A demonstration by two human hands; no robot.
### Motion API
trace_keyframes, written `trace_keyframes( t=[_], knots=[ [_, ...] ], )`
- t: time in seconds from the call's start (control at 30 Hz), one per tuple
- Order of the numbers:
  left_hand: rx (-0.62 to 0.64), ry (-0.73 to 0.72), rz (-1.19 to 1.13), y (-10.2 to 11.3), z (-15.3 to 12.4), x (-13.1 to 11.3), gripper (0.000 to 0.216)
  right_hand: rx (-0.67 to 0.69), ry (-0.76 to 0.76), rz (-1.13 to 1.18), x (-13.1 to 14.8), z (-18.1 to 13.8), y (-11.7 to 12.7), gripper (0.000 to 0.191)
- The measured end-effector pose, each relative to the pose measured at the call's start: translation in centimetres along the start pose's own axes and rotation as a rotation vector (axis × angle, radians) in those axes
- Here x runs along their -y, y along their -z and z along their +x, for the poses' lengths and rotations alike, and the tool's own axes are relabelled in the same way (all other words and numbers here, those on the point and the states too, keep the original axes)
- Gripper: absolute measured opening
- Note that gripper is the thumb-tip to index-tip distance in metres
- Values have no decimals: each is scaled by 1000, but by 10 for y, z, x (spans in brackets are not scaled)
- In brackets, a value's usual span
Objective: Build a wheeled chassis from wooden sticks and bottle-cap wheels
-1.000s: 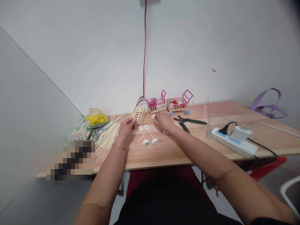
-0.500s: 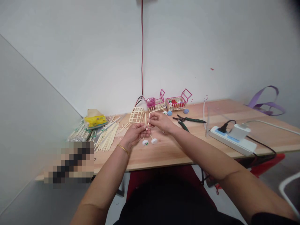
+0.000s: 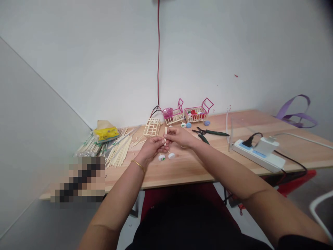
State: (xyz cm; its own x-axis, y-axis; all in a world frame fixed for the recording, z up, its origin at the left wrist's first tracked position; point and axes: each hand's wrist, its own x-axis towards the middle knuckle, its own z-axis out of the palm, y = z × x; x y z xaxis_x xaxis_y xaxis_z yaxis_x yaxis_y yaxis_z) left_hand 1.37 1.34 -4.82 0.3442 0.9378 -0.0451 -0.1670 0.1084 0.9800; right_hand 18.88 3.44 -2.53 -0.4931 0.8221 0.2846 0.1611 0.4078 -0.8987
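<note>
The stick [image 3: 165,131] stands upright over the bench [image 3: 197,163]. The left hand [image 3: 151,148] and right hand [image 3: 181,136] meet on it, the fingers of both pinched on its lower half.

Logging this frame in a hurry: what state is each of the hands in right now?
Left hand: closed, pinching the short wooden stick from below.
Right hand: closed, pinching the same stick from the side.
</note>
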Motion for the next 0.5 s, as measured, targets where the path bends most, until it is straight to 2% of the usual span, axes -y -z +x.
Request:
trace_keyframes(
  t=[0.27, 0.5],
  knots=[
    [-228, -174, 90, 2, 4, 0, 23, -75, 5, -438, -17, 1, 18, 19],
    [-244, -218, 120, 0, 3, -2, 24, -11, -20, -574, -30, 3, 16, 16]
  ],
)
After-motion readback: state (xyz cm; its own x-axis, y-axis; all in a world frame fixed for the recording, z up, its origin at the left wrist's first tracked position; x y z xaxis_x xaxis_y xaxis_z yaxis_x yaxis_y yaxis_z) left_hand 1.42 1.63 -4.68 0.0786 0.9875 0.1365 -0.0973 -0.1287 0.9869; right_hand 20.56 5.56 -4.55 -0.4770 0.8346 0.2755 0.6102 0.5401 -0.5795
